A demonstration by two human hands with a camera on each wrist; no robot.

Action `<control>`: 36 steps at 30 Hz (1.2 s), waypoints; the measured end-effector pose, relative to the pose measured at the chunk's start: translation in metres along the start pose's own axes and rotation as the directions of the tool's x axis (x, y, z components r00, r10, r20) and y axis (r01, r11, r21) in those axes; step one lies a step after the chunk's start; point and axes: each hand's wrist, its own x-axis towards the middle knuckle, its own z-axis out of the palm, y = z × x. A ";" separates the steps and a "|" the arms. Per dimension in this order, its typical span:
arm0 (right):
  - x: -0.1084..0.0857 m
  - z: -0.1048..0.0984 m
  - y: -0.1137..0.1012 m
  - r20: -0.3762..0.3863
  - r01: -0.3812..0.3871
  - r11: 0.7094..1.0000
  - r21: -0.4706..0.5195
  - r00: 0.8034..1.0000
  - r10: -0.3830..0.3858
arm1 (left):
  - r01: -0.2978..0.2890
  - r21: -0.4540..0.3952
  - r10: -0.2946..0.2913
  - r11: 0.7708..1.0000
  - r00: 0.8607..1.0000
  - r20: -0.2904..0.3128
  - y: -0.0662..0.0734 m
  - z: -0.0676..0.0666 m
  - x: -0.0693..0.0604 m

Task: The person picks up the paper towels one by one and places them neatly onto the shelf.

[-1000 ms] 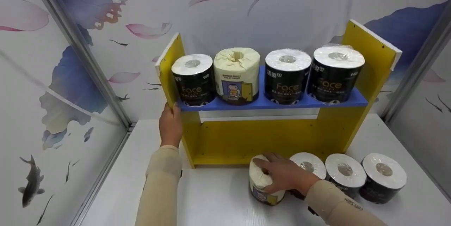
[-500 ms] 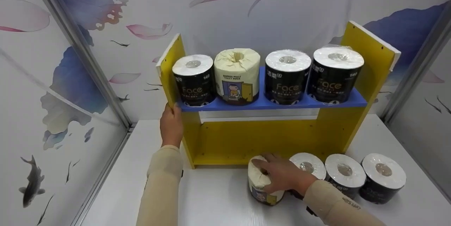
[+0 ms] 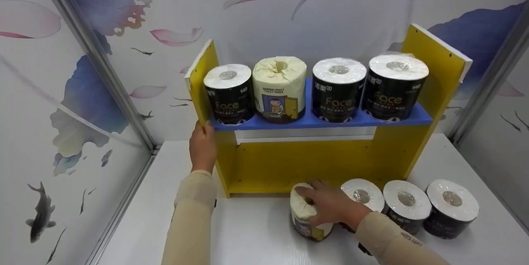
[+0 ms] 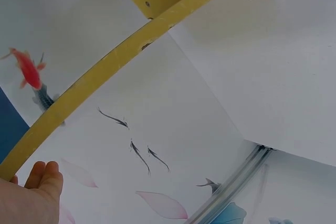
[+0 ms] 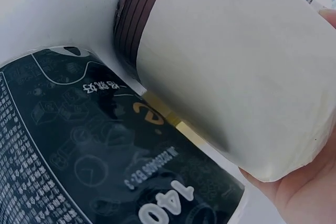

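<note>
Just beside 3 black-wrapped rolls (image 3: 407, 212), I have my right hand (image 3: 330, 204) gripping a cream roll (image 3: 301, 213), my left hand (image 3: 203, 150) pinching the yellow side panel (image 3: 226, 154).

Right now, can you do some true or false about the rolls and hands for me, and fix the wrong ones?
1. The right hand holds a cream roll. True.
2. Six rolls stand up high. False: the blue board has four.
3. The left hand holds the shelf by its left side. True.
4. Every roll up high is black. False: one is cream.
5. Three black rolls stand on the table. True.
</note>
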 end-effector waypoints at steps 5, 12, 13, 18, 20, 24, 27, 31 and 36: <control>0.001 0.001 -0.001 -0.014 0.024 1.000 -0.006 1.000 -0.024 | -0.010 0.003 0.010 1.000 1.000 -0.007 -0.002 0.000 0.002; 0.004 0.000 -0.007 0.010 0.009 1.000 0.008 1.000 -0.009 | 0.008 -0.003 -0.008 1.000 1.000 -0.006 -0.002 -0.001 0.002; 0.004 0.000 -0.008 0.013 0.011 1.000 0.013 1.000 -0.012 | 0.012 -0.001 -0.012 1.000 1.000 -0.005 -0.003 -0.001 0.002; 0.005 0.000 -0.011 0.040 0.002 0.999 0.052 0.999 -0.004 | 0.025 -0.013 -0.025 1.000 1.000 0.002 -0.003 0.000 0.002; 0.006 0.000 -0.013 0.047 -0.005 0.998 0.069 0.999 0.002 | 0.023 -0.021 -0.023 1.000 1.000 0.003 -0.003 0.000 0.002; 0.008 0.001 -0.016 0.035 0.008 0.997 0.073 0.999 -0.010 | 0.014 -0.020 -0.014 1.000 1.000 -0.001 -0.003 0.000 0.002; 0.009 0.002 -0.017 0.023 0.025 0.998 0.060 0.999 -0.027 | 0.012 -0.017 -0.012 1.000 1.000 -0.003 -0.003 0.000 0.002; 0.011 0.003 -0.021 0.008 0.046 0.998 0.051 0.999 -0.047 | 0.009 -0.020 -0.009 1.000 1.000 -0.007 -0.001 0.000 0.000; 0.013 0.001 -0.025 -0.011 0.067 0.996 0.051 0.998 -0.067 | 0.011 -0.023 -0.011 1.000 1.000 -0.011 0.000 0.003 0.000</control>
